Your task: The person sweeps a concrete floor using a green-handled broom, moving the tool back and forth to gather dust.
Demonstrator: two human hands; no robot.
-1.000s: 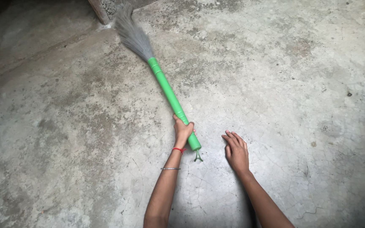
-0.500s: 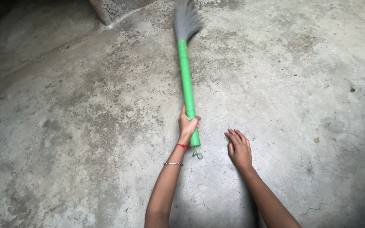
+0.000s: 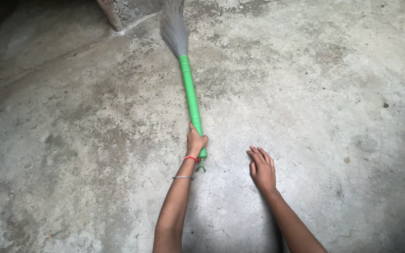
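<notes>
My left hand [image 3: 196, 141] grips the lower end of a broom's green plastic handle [image 3: 190, 96]. A red thread and a thin metal bangle circle that wrist. The handle runs up and slightly left to grey bristles [image 3: 173, 29], which are blurred and rest near the top of the view. A small green hook hangs from the handle's end just below my fist. My right hand [image 3: 261, 168] hovers or rests over the concrete floor [image 3: 315, 93] to the right, fingers spread, holding nothing.
The floor is grey, stained, cracked concrete. A wall corner or post base [image 3: 118, 11] stands at the top left, beside a darker strip of floor.
The broom head swung right from the corner, then back left a little. My left hand shifted slightly left and up with the handle. My right hand stayed almost in place.
</notes>
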